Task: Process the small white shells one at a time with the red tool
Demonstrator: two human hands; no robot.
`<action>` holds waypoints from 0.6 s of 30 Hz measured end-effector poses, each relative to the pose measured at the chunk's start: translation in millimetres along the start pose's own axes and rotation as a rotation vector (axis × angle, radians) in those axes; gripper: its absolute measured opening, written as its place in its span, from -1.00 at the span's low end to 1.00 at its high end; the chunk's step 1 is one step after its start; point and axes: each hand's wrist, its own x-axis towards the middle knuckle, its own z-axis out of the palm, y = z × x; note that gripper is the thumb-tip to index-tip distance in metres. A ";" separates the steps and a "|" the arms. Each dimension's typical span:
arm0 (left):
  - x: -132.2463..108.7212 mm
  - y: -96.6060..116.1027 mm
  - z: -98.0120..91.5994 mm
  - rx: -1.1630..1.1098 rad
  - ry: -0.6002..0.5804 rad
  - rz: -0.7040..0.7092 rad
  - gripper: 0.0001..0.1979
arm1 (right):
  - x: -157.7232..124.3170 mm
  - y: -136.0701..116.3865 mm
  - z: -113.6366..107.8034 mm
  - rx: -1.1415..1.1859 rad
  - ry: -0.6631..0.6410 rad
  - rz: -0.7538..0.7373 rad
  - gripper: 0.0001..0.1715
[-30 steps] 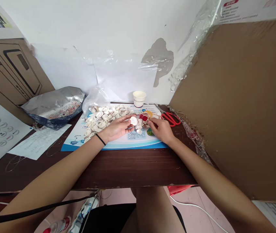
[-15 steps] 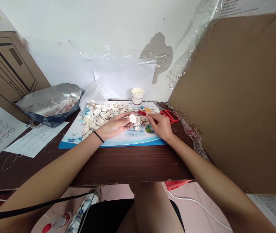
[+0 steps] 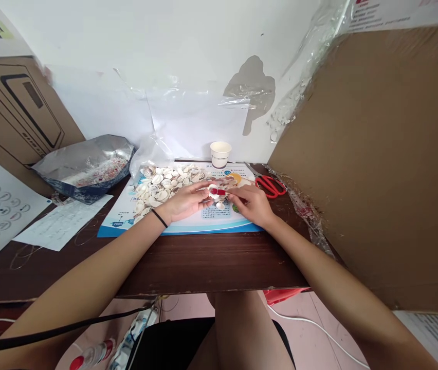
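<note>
My left hand (image 3: 188,200) pinches a whitish seashell (image 3: 212,196) by its edge between thumb and fingers. My right hand (image 3: 253,204) grips a small, flat, dark-red piece (image 3: 220,192), whose exact kind I cannot make out. The red piece lies over the shell, and the two appear to touch. Behind and left of my hands, a pile of pale shells (image 3: 161,186) covers part of a blue-and-white printed sheet (image 3: 188,226). One loose shell (image 3: 220,205) rests just below the held one.
A paper cup (image 3: 220,155) stands against the wall. Red-handled scissors (image 3: 269,187) lie right of my right hand, by a large cardboard panel (image 3: 388,169). An open bag (image 3: 88,174) of small bits sits at left, near a handwritten paper (image 3: 60,226).
My right hand has moved slightly down and left, bringing the red piece from beside and above the shell onto it. The view has shifted slightly.
</note>
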 end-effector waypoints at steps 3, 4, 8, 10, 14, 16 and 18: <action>1.0 -1.0 -1.2 -0.015 0.011 -0.001 -0.72 | -1.3 5.6 4.9 -0.117 0.014 0.036 -0.68; 1.5 -1.8 -2.2 -0.019 0.008 0.004 -0.72 | -1.8 7.9 5.9 -0.143 0.035 0.052 -0.67; 3.2 -4.7 -5.8 -0.030 -0.017 0.020 -0.74 | -2.6 11.0 4.3 -0.112 0.071 0.048 -0.64; 3.1 -5.1 -5.9 -0.038 -0.008 0.020 -0.75 | -2.2 8.1 2.3 -0.064 0.050 0.000 -0.64; 1.6 -3.4 -3.9 -0.007 -0.031 0.017 -0.74 | -1.3 3.4 1.1 -0.013 -0.043 -0.063 -0.67; 1.0 -2.4 -3.5 0.012 -0.062 0.028 -0.72 | -1.2 3.8 1.0 -0.010 -0.062 -0.055 -0.68; 1.0 -2.2 -4.2 0.025 -0.083 0.030 -0.70 | -1.3 5.0 0.1 -0.012 -0.054 -0.030 -0.69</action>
